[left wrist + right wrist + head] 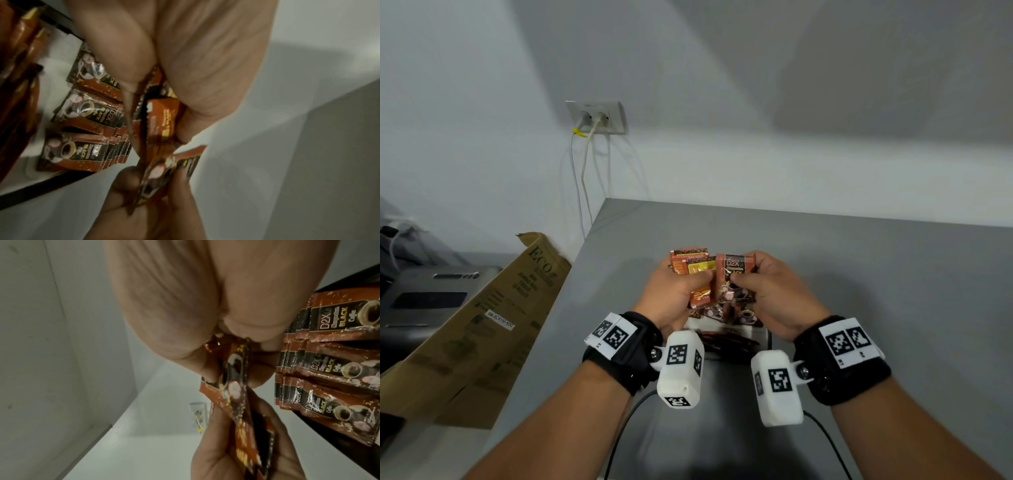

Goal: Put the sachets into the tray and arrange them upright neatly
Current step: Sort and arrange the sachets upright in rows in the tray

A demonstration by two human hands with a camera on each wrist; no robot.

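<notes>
Two hands raised together over the middle of the grey worktop (859, 274), close to the near edge. Left hand (674, 291) curled round a fanned bundle of orange sachets (693, 265); right hand (774, 294) pinching a single brown coffee sachet (732, 270) by thumb and fingers, held upright beside the bundle, probably so as to sort it out before setting it down. Directly beneath, a tray (758, 330) with a white floor and dark rim, mostly hidden by both wrists. Beyond the worktop's far edge, a plain pale wall with a socket (599, 116) and trailing cables; off the left edge, a cardboard box (482, 325) leaning against a grey machine.

From the left wrist: palm and thumb clamped on the orange packets (164, 112), serrated edges showing. Below, tray rim (41, 185) curving dark, and inside it three rows of brown sachets (82, 155) standing packed on edge, faces overlapping. Opposite fingers (127, 178) gripping the lone sachet (164, 168).

From the right wrist: thumb and forefinger closed on the coffee sachet (88, 386), seen edge-on. Rows in the tray (329, 369) to the right, upright and tight, evidently the pattern to follow. Other hand (226, 451) below with its orange bundle (246, 439). Worktop pale, wall bare.
</notes>
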